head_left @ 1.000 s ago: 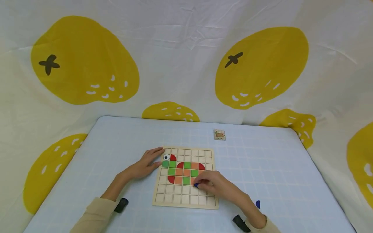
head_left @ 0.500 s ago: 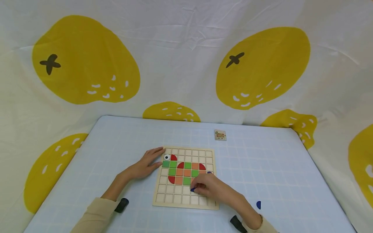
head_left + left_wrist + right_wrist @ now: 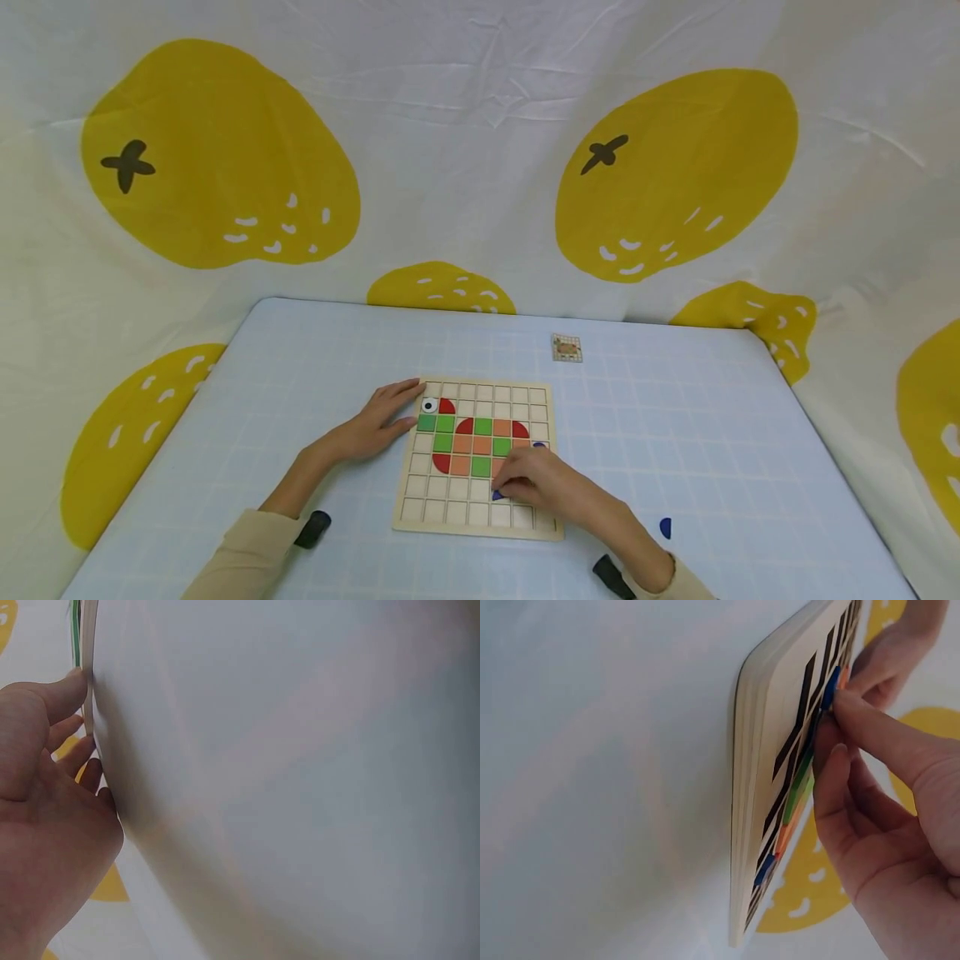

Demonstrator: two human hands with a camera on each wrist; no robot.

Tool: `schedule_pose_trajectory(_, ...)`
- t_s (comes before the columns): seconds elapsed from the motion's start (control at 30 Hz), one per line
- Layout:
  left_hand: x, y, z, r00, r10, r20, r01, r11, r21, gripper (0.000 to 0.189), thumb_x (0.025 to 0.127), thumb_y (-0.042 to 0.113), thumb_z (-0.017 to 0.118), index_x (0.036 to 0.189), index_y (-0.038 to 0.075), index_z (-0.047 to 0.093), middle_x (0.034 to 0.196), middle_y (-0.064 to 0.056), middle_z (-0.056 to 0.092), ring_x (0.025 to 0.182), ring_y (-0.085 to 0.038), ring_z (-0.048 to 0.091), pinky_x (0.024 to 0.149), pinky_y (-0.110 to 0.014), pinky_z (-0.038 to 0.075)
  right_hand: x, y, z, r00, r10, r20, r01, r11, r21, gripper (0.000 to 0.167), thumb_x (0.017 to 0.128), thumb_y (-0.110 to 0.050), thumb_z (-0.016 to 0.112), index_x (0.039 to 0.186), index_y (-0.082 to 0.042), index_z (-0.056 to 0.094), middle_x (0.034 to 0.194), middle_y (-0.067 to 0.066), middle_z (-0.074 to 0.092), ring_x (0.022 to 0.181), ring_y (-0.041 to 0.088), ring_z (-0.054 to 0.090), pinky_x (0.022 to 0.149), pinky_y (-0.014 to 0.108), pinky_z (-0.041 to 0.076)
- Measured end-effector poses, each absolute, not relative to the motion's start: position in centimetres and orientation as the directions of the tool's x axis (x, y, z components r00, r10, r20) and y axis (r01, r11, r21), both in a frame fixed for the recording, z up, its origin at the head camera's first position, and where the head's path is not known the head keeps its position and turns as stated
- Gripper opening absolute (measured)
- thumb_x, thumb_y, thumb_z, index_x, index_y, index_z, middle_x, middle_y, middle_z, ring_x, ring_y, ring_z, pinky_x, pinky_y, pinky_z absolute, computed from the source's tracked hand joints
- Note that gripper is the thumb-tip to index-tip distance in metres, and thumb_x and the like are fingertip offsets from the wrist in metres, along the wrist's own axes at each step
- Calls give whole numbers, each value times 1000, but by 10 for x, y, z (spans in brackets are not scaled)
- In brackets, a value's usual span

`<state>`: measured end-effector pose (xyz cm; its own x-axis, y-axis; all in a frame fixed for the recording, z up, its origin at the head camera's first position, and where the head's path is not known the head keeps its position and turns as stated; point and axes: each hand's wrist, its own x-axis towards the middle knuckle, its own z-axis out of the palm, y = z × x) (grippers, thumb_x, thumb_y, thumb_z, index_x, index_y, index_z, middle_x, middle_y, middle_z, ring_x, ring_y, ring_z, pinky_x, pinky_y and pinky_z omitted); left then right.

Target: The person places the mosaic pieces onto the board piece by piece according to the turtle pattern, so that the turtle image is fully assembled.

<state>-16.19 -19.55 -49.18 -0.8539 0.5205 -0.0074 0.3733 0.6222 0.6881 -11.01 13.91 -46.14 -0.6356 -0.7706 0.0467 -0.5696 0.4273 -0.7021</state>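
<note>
A wooden grid board lies on the table, with red, green and orange tiles forming a shape and a round eye tile near its upper left corner. My left hand rests at the board's left edge, fingers extended; in the left wrist view the thumb touches that edge. My right hand pinches a small blue tile low over the squares below the orange and green row. In the right wrist view, the thumb is on this blue tile. My right hand covers some tiles behind it.
Another blue tile sits at the board's right side, partly hidden. A blue half-round tile lies on the table to the right. Behind the board is a small picture card. Patterned cloth hangs beyond the table.
My right hand has shifted slightly left and towards me with the blue tile, which now lies lower on the board. The blue tile at the right side has come into sight. My left hand stays put.
</note>
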Motion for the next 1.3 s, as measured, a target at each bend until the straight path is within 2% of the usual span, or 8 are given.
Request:
schedule_pose_trajectory(0.27, -162, -193, -491, -858, 513, -16, 370, 640, 673, 59, 108, 20, 56, 160, 3, 34, 165, -22, 27, 150, -45, 21, 117, -66, 25, -106, 141, -462, -654, -756, 28, -548, 448, -706, 8, 96, -6, 72, 99, -9, 80, 99, -5, 75, 93, 3, 64, 80, 19, 55)
schedule_pose_trajectory(0.53, -161, -192, -489, -856, 517, -10, 373, 631, 680, 59, 107, 19, 56, 159, 2, 35, 165, -22, 28, 149, -45, 22, 117, -66, 25, -103, 147, -460, -668, -743, 54, -563, 455, -690, 10, 97, -6, 71, 102, -9, 79, 100, -3, 73, 90, 3, 63, 78, 20, 55)
schedule_pose_trajectory(0.87, -159, -192, -485, -859, 511, -12, 370, 638, 675, 59, 107, 21, 56, 159, 2, 35, 164, -22, 29, 149, -46, 22, 116, -67, 26, -99, 174, -461, -741, -665, 91, -530, 497, -687, 13, 97, -6, 70, 111, -7, 73, 100, -3, 68, 86, 3, 57, 75, 23, 54)
schedule_pose_trajectory(1.1, -160, -193, -487, -858, 514, -12, 371, 634, 679, 59, 107, 18, 57, 159, 1, 35, 164, -23, 28, 149, -47, 21, 116, -67, 26, -94, 197, -463, -779, -616, 118, -530, 546, -649, 14, 98, -7, 70, 111, -9, 72, 107, -3, 69, 95, 7, 63, 84, 30, 57)
schedule_pose_trajectory(1.3, -160, -193, -488, -858, 513, -15, 374, 644, 667, 59, 107, 18, 57, 159, 2, 35, 164, -23, 28, 149, -46, 22, 116, -67, 26, -90, 216, -464, -798, -581, 162, -541, 570, -618, 15, 96, -5, 72, 110, -10, 73, 108, -6, 71, 98, 11, 66, 86, 32, 58)
